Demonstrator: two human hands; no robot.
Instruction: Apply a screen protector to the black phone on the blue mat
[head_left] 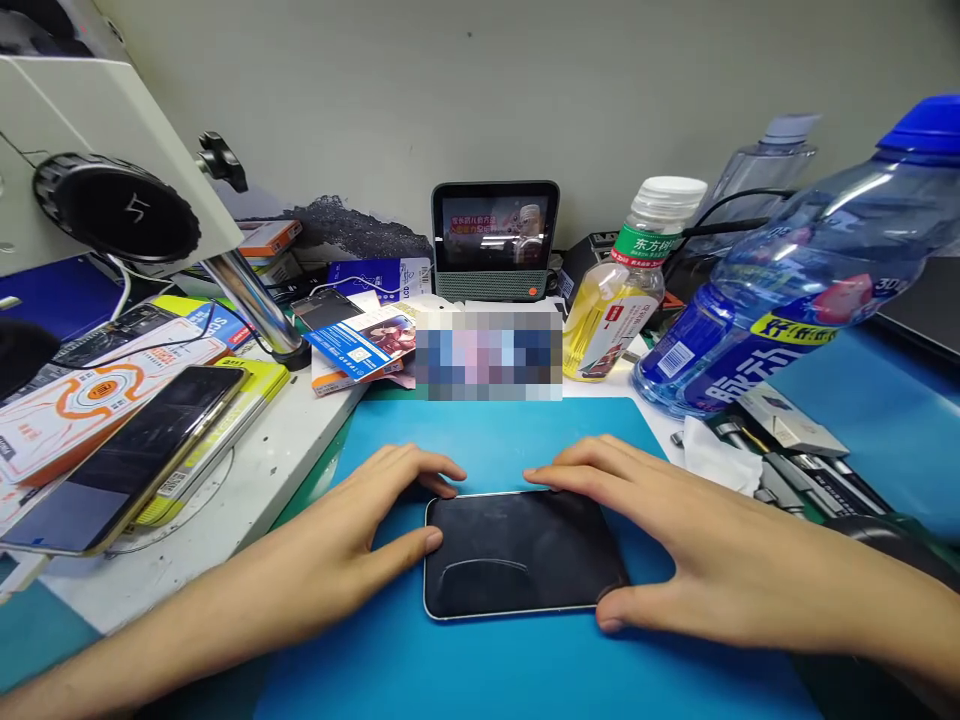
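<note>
Black phone (pixel 517 570), fingers (pixel 628 606) at edges, mat (pixel 510 675) around

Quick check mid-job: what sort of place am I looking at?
Probably a phone-repair workspace: a black phone lies on a blue mat, with a second phone and a microscope-like stand at left.

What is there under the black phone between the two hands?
The blue mat shows around the phone, which appears to lie on it. The surface directly beneath is covered, so nothing there can be seen.
</note>
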